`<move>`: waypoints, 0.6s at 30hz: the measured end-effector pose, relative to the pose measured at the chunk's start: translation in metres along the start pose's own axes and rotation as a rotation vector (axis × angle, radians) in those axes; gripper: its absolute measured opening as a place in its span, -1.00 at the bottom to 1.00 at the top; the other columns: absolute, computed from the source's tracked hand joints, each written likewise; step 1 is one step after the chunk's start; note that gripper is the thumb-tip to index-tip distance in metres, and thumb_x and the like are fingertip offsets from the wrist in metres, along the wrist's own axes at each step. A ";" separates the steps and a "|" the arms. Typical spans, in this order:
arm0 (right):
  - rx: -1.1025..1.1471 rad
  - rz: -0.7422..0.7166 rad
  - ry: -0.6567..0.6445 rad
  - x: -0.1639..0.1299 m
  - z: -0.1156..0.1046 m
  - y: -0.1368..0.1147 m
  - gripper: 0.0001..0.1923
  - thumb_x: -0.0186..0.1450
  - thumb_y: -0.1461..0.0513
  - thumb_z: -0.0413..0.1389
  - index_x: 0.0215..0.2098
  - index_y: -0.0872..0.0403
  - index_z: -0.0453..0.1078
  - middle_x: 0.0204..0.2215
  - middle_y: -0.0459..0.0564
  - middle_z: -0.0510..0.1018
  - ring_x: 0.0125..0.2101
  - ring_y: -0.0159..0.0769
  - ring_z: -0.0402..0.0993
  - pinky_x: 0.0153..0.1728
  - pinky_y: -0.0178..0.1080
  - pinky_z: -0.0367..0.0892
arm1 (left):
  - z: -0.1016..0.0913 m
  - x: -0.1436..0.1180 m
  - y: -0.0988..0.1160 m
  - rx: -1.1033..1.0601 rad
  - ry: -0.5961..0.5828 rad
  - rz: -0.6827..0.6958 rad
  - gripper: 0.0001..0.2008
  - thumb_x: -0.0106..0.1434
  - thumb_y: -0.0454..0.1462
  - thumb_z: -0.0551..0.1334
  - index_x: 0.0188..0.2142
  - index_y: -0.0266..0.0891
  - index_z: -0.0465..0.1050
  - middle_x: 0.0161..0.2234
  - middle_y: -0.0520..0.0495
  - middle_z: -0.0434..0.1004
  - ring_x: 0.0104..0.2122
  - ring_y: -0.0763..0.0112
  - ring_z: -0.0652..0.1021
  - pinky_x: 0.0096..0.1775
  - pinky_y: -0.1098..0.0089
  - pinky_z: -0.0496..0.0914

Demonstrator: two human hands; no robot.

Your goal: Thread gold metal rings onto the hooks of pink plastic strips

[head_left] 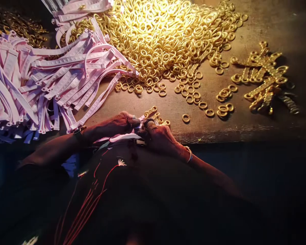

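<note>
At the table's front edge both of my hands are closed close together on a pink strap. My left hand pinches it between thumb and fingers. Facing it, my right hand has its fingers curled round the strap's other part, with wraps on some fingertips. The strap's far end is hidden behind the fingers. Just beyond the hands lie a few gold rings and a short gold linked piece. Whether a ring is between the fingers I cannot tell.
A large heap of gold rings lies under bright light on the wooden table. To the left is a pile of pink straps. Gold linked pieces are stacked on the right. Loose rings lie near the front edge.
</note>
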State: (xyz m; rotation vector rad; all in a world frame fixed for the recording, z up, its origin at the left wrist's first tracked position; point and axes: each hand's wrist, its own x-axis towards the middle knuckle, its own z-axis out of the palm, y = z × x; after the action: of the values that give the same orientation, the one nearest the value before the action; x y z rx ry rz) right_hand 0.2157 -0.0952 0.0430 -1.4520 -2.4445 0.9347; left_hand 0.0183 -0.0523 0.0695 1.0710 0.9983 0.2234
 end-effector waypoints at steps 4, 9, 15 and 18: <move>0.210 -0.031 0.032 -0.003 0.004 0.002 -0.69 0.46 0.04 -0.04 -0.21 0.11 0.31 -0.50 -0.01 0.49 -0.53 -0.31 0.38 -0.47 -0.31 0.08 | 0.015 -0.011 -0.003 -0.083 0.080 -0.056 -0.45 0.11 0.09 0.35 -0.65 -0.25 0.19 -0.72 0.15 0.06 -0.69 0.66 0.07 -0.63 0.50 -0.08; 0.252 -0.061 0.100 -0.005 0.009 0.003 -0.59 0.45 -0.06 -0.08 -0.28 0.10 0.28 -0.47 0.02 0.50 -0.51 -0.32 0.38 -0.47 -0.31 0.12 | 0.023 -0.016 -0.010 -0.148 0.097 0.004 -0.38 0.04 0.17 0.37 -0.66 -0.23 0.13 -0.70 0.15 0.03 -0.67 0.66 0.07 -0.62 0.49 -0.08; 0.248 0.065 0.168 -0.008 0.012 -0.005 -0.66 0.42 -0.03 0.00 -0.25 0.08 0.30 -0.50 0.03 0.50 -0.51 -0.27 0.40 -0.45 -0.28 0.15 | 0.036 -0.021 -0.014 -0.085 0.212 0.000 -0.42 0.05 0.17 0.35 -0.62 -0.24 0.20 -0.69 0.13 0.08 -0.66 0.62 0.12 -0.63 0.48 -0.05; 0.313 0.111 0.196 -0.010 0.015 -0.007 -0.65 0.41 -0.06 -0.02 -0.27 0.05 0.25 -0.51 0.02 0.49 -0.53 -0.26 0.39 -0.47 -0.27 0.17 | 0.039 -0.023 -0.020 -0.101 0.242 0.036 -0.41 0.07 0.22 0.32 -0.59 -0.24 0.24 -0.70 0.14 0.06 -0.67 0.61 0.12 -0.63 0.48 -0.03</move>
State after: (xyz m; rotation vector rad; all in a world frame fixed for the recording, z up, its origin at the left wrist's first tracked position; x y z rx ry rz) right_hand 0.2092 -0.1125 0.0372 -1.4966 -1.9934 1.0822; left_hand 0.0295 -0.1005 0.0708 0.9857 1.1723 0.4362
